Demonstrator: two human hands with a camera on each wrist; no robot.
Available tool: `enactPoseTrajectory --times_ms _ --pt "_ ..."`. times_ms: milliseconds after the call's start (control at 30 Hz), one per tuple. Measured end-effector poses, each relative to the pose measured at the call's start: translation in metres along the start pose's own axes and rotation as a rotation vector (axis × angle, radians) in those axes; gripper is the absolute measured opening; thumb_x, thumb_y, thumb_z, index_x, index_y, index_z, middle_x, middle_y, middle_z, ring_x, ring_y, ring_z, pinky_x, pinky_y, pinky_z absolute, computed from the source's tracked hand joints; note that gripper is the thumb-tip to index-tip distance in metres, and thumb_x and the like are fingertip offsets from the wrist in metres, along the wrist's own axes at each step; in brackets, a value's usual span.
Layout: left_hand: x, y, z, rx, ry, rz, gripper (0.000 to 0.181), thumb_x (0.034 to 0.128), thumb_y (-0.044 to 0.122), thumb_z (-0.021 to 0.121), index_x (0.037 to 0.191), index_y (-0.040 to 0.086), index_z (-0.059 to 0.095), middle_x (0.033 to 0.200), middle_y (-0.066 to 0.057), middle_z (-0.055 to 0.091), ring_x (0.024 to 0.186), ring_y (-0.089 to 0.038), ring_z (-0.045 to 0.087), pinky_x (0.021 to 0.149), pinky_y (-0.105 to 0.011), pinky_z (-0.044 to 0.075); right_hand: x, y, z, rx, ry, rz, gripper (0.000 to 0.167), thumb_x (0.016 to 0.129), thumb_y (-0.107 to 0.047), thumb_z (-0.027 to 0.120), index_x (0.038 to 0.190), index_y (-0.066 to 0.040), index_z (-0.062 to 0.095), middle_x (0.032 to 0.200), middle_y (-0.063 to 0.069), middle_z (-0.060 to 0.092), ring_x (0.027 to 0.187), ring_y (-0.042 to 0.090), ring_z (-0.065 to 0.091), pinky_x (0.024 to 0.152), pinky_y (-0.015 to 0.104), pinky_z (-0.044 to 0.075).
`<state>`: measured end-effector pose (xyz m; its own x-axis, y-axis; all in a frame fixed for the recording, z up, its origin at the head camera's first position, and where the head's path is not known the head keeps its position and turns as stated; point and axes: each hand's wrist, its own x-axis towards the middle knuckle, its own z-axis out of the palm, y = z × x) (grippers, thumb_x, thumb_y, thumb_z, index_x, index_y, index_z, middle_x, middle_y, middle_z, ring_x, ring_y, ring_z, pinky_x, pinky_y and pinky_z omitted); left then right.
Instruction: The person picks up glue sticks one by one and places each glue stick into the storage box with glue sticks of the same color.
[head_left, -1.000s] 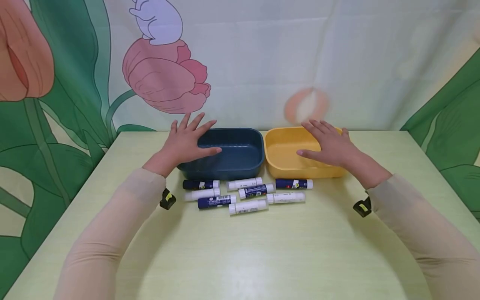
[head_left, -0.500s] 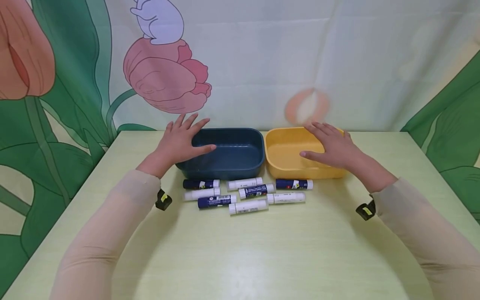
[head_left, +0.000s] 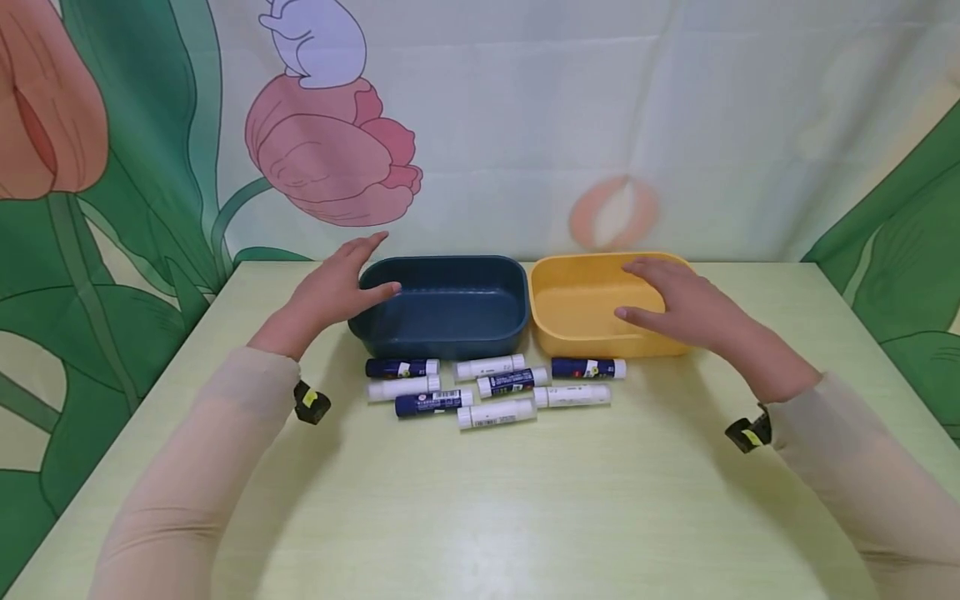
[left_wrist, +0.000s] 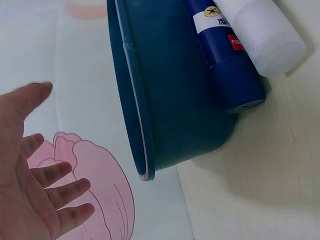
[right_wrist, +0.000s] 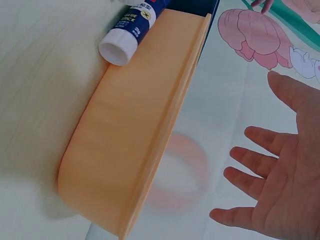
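My left hand (head_left: 330, 287) hovers by the left end of a dark blue bin (head_left: 442, 342), fingers spread and holding nothing; the left wrist view shows the same hand (left_wrist: 37, 180) apart from the bin's rim (left_wrist: 137, 100). Over the right part of a yellow bin (head_left: 600, 344) is my right hand (head_left: 686, 304), empty, with the thumb away from the fingers. In the right wrist view its palm (right_wrist: 285, 175) faces the bin wall (right_wrist: 120, 125). Several glue sticks, some navy (head_left: 433, 403) and some white (head_left: 497, 413), lie in front of the bins.
The two bins stand side by side at the back edge of a pale green table (head_left: 487, 517). Behind it hangs a cloth (head_left: 510, 125) printed with flowers and leaves. Each wrist carries a small black device, one on the left (head_left: 311, 403), one on the right (head_left: 748, 432).
Both hands have moved apart and slightly toward the table's front, the left one leftward, the right one rightward. The bins and glue sticks have stayed in place.
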<state>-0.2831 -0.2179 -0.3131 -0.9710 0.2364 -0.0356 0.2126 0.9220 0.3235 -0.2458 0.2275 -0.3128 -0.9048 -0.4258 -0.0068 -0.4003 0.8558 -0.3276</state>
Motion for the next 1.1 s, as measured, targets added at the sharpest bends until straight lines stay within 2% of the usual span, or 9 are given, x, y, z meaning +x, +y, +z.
enactPoseTrajectory --times_ms 267,533,800,1100 --pt "0.002 -0.016 -0.001 -0.109 -0.009 -0.037 0.08 0.1042 0.034 0.057 0.165 0.009 0.011 0.169 -0.024 0.019 0.157 -0.045 0.018 0.125 -0.062 0.021 -0.01 -0.003 0.007 0.013 0.019 0.008 0.066 0.104 -0.036 0.06 0.153 0.002 0.039 0.159 0.029 0.037 0.148 0.051 0.031 0.12 0.065 0.028" --pt "-0.001 -0.024 -0.001 -0.203 -0.053 -0.084 0.078 0.1064 0.031 0.052 0.165 0.007 0.006 0.166 -0.03 0.021 0.154 -0.05 0.024 0.122 -0.065 0.027 -0.018 -0.009 0.013 0.081 0.038 0.022 0.06 0.104 -0.029 0.061 0.152 0.001 0.043 0.155 0.028 0.044 0.146 0.048 0.038 0.119 0.064 0.032" --pt "0.0 -0.037 0.006 -0.285 -0.113 -0.165 0.075 0.1086 0.033 0.047 0.165 0.007 0.004 0.166 -0.031 0.02 0.154 -0.051 0.023 0.121 -0.063 0.03 -0.025 -0.017 0.022 0.094 0.071 -0.021 0.056 0.101 -0.024 0.066 0.148 0.001 0.049 0.151 0.026 0.051 0.143 0.047 0.044 0.117 0.061 0.037" --pt "0.003 -0.049 0.018 -0.404 -0.16 -0.254 0.074 0.1095 0.034 0.043 0.165 0.009 0.002 0.168 -0.03 0.015 0.155 -0.05 0.02 0.122 -0.065 0.026 -0.032 -0.021 0.039 0.109 0.088 -0.082 0.049 0.098 -0.018 0.069 0.141 0.0 0.056 0.142 0.023 0.06 0.134 0.044 0.054 0.111 0.059 0.044"
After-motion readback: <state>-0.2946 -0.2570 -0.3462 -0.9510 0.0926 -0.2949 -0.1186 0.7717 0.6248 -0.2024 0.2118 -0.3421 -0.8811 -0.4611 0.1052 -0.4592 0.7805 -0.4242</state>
